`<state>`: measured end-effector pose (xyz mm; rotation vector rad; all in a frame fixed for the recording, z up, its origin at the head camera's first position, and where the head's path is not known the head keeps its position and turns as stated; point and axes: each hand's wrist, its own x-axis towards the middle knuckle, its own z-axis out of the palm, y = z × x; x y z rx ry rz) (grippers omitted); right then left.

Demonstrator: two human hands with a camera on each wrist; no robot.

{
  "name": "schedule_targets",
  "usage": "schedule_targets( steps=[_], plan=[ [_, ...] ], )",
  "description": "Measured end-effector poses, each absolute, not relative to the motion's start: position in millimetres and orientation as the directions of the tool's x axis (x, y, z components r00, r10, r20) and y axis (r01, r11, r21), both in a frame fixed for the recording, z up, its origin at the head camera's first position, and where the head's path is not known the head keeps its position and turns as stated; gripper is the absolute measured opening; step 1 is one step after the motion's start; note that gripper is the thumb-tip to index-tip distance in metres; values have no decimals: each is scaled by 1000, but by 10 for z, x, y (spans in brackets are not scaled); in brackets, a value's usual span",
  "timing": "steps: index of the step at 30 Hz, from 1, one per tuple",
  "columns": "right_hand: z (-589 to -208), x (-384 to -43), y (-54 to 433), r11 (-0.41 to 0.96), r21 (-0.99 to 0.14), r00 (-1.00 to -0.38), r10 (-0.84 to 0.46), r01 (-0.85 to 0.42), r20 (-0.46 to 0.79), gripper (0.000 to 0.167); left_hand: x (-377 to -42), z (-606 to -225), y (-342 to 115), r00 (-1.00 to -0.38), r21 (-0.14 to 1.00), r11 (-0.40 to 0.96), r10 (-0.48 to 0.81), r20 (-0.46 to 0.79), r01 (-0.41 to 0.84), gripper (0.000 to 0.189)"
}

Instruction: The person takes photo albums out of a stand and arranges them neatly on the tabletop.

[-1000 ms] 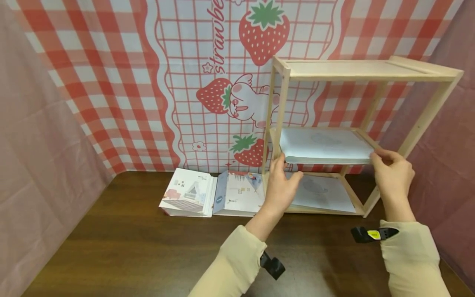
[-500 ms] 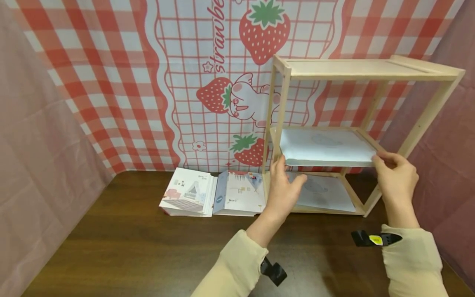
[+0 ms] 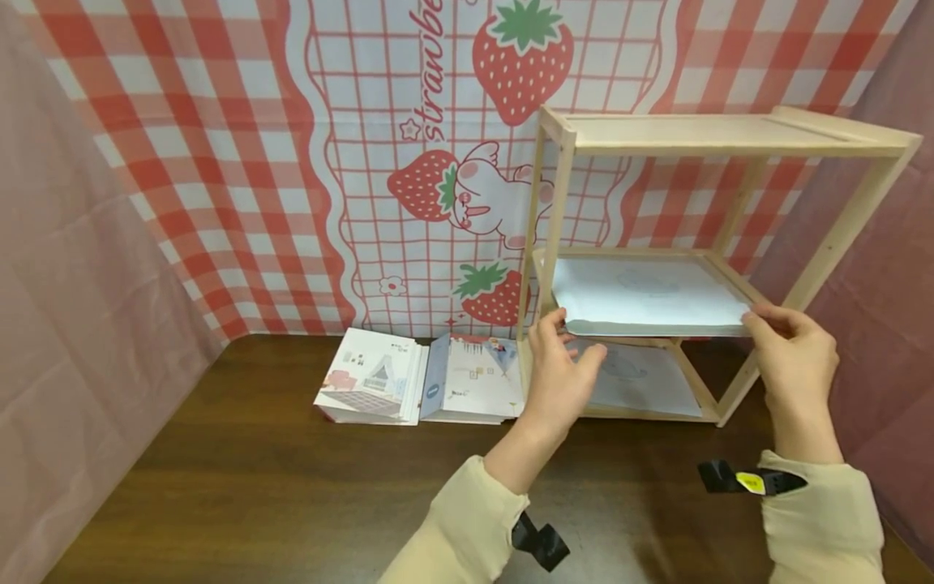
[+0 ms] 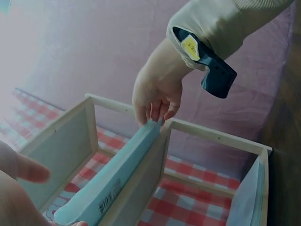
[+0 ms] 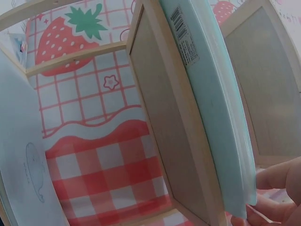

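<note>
A pale blue folder with a faint whale drawing lies on the middle shelf of a wooden rack, its front edge sticking out. My right hand pinches the folder's front right corner between thumb and fingers. At the front left corner, my left hand touches the folder with its fingertips, the thumb spread away. A barcode label shows on the folder's front edge in the left wrist view. On the bottom shelf lies a similar folder, partly covered by my left hand.
Left of the rack, two piles of illustrated booklets stand on the dark wooden table: a left pile and a right pile. Behind hangs a strawberry-print checked cloth. A pink curtain closes off the right side.
The folder's front edge has slid a little toward me and right, out past the shelf. My right hand has moved the same way with it. My left hand stays near the left corner.
</note>
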<state>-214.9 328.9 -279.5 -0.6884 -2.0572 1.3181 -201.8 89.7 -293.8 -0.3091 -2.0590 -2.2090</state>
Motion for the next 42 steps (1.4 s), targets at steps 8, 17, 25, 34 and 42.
schedule_targets(
  steps=[8, 17, 25, 34, 42],
  plan=[
    [-2780, -2208, 3277, 312, -940, -689, 712, 140, 134, 23, -2145, -2965, 916, -984, 976, -133, 24, 177, 172, 47],
    [-2804, -2208, 3261, 201, -979, -739, 665, 35, 110, 50, -2161, -2987, 943, -981, 958, -234, 59, 184, 166, 55],
    [-2825, -2207, 3225, 242, -970, -756, 638, 17, 146, 47, -2183, -3000, 933, -979, 952, -269, 101, 179, 146, 64],
    [-2903, -2195, 3202, 29, -984, -757, 636, -174, 152, 43, -2149, -2997, 948, -984, 930, -362, 126, 126, 73, 56],
    [-2909, -2195, 3173, -58, -968, -750, 643, -246, 152, 40, -2091, -2957, 936, -990, 915, -401, 100, 96, 48, 53]
  ],
)
